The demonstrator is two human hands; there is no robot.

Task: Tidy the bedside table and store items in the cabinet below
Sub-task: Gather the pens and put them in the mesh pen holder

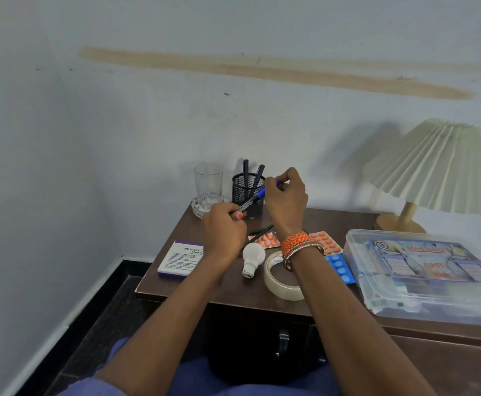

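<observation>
Pale wall backs the tabletop (233,290); near its far left corner I hold the marker (251,200) slanting up toward the right, left hand (224,224) pinching the barrel, right hand (286,195) gripping the blue cap end, just beside the mesh pen holder (248,192), which I judge it goes into next.

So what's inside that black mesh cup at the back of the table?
Two dark pens stand in the black mesh cup, tops poking above the rim. Its lower part is covered by the marker and both hands, so anything deeper inside can't be seen.
</observation>
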